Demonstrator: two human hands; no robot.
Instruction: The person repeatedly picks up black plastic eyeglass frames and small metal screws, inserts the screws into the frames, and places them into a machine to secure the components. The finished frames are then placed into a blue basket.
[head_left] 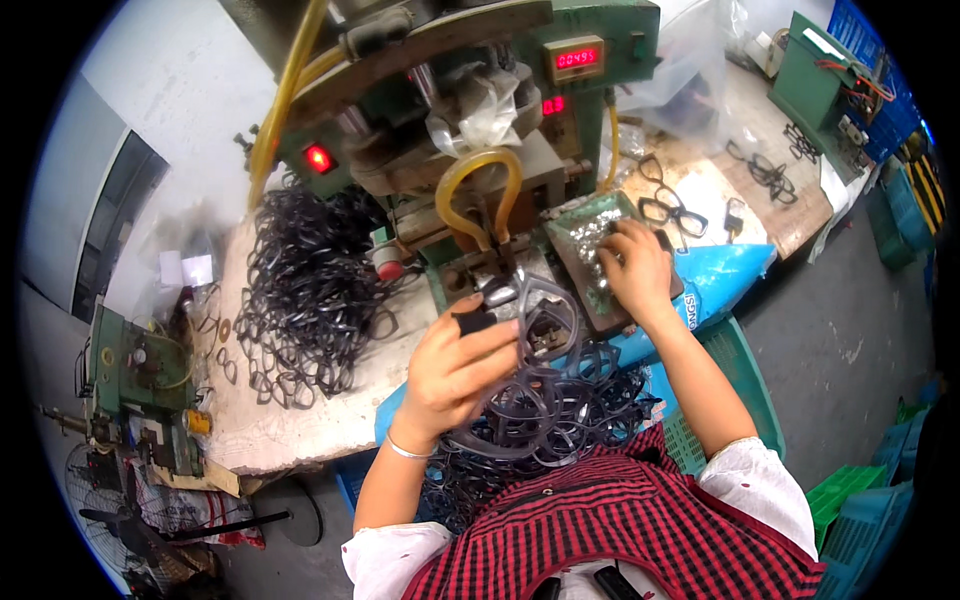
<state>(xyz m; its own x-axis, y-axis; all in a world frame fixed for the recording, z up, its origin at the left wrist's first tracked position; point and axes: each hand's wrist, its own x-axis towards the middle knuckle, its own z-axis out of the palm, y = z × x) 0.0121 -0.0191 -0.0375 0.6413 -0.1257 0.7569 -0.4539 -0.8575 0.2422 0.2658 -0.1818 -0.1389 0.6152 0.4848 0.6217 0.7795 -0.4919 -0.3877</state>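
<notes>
My left hand (452, 372) is closed on a dark, see-through eyeglass frame (577, 318), holding it in front of the press. A black wrap covers one of its fingers. My right hand (640, 262) reaches into a shallow tray of small shiny metal parts (585, 238). Its fingers are bent and pressed in among the parts, and what they pinch is too small to make out. Below my left hand, a heap of dark eyeglass frames (535, 425) lies by my checked apron. A bent yellow tube (480, 160) stands over the press's work spot.
The green press (625, 45) with red lit displays rises straight ahead. To its left, a tall pile of black eyeglass frames (310, 290) covers the bench. A few frames (672, 215) lie right of the tray. Blue plastic sheeting (725, 285) and a green crate (745, 385) sit at the right.
</notes>
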